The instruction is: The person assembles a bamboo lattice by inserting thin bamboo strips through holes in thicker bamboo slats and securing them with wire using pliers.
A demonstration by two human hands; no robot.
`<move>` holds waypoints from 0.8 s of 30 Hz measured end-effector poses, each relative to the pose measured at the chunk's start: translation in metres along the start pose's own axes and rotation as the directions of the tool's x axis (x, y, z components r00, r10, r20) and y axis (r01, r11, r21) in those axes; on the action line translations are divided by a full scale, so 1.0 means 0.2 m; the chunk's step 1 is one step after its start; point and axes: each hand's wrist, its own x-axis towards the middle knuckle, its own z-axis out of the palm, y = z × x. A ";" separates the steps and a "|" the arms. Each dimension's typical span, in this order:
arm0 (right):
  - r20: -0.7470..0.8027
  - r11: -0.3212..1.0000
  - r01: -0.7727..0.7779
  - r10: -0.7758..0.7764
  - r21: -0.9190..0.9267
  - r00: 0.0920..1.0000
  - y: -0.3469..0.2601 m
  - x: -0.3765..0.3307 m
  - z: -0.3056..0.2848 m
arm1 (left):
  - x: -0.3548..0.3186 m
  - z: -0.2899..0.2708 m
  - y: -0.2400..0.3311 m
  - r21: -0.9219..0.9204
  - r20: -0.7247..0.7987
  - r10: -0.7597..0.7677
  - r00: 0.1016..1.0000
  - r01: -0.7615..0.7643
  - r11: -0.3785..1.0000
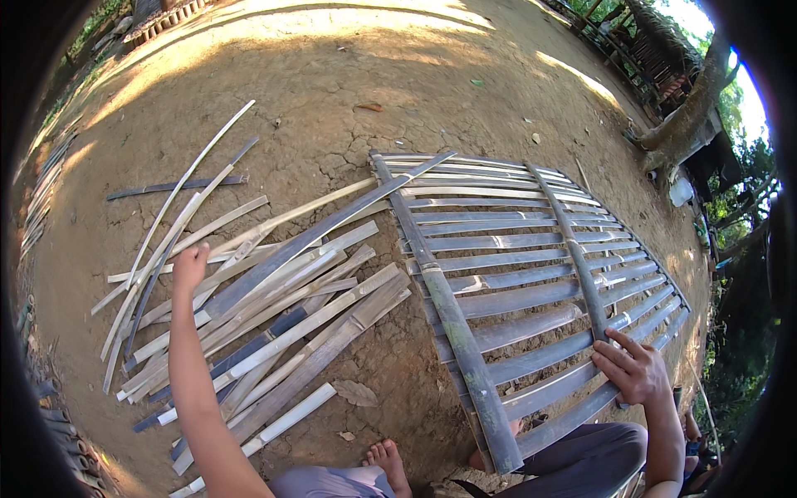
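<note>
A slatted bamboo panel (515,275) leans in front of me on the right, its slats fixed across several split-bamboo crosspieces. Over the near end of the middle crosspiece (577,249), my right hand (635,369) is closed, fingers curled on the slats. My left hand (191,267) is closed above a loose pile of bamboo strips (282,324). A long pale bamboo strip (307,206) runs from that hand to the panel's left edge; the fingers hide its near end. One dark, wider strip (332,228) slants from the pile onto the panel's top left corner.
Cracked bare earth (324,91) surrounds the work. My bare foot (388,465) is close to the pile. A tree trunk (693,108) and a thatched structure (664,41) stand at the far right. More bamboo pieces (51,195) lie along the left edge.
</note>
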 end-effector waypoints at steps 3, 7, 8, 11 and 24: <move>0.012 0.999 -0.042 0.041 0.019 0.999 0.00 -0.02 -0.02 | -0.31 -0.02 0.23 -0.443 0.308 0.044 0.950 0.102 0.891; -0.050 0.998 -0.020 0.023 0.058 0.998 0.01 -0.02 -0.01 | -0.82 -0.21 0.63 -0.545 0.669 -0.015 0.743 0.504 0.670; -0.073 0.997 -0.002 0.008 0.074 0.997 0.03 -0.01 0.00 | -0.93 -0.27 0.72 -0.564 0.715 0.017 0.699 0.563 0.604; -0.028 0.988 0.060 -0.057 0.139 0.998 0.06 0.02 -0.03 | -1.22 -0.37 1.03 -0.552 0.803 0.108 0.585 0.665 0.504; -0.118 0.944 0.140 -0.109 0.299 0.987 0.11 -0.07 0.27 | -2.26 0.04 2.25 -0.618 0.699 0.432 0.570 0.785 -0.038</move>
